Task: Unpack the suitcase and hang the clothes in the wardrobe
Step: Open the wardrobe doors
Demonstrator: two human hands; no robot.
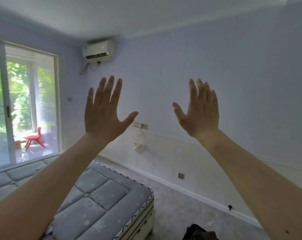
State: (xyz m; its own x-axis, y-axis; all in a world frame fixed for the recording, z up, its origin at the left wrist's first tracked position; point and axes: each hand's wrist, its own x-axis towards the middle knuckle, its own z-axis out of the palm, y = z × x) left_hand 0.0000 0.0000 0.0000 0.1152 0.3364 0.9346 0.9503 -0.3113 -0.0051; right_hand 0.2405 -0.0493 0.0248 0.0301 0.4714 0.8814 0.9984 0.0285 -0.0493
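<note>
1. At the far left a sliding glass door (24, 104) fills the wall; through it a red chair (34, 138) stands outside in the sun, among green leaves.
2. Below the door a grey quilted mattress (101, 201) runs from the left edge toward the lower middle, its corner pointing at the floor.
3. The left forearm rises from the lower left corner, crossing over the mattress, up to the left hand (103, 116). This hand is raised with its back to the camera, four fingers straight and slightly fanned, thumb stretched out to the right. It holds nothing and touches nothing.
4. High on the wall, above the left hand, hangs an air conditioner (98, 51).
5. Between the two hands, lower on the wall, is a socket (140, 125) with loose wires and a cover plate dangling under it.
6. The right hand (199, 115) is raised at about the same height, well apart from the left. Its fingers are straight and close together, thumb spread to the left, nothing in its grasp. The forearm runs down to the lower right corner.
7. At the bottom edge, between the forearms, a dark object (200, 233) lies on the floor beside the mattress; whether it is the suitcase cannot be told. No wardrobe is in view.
</note>
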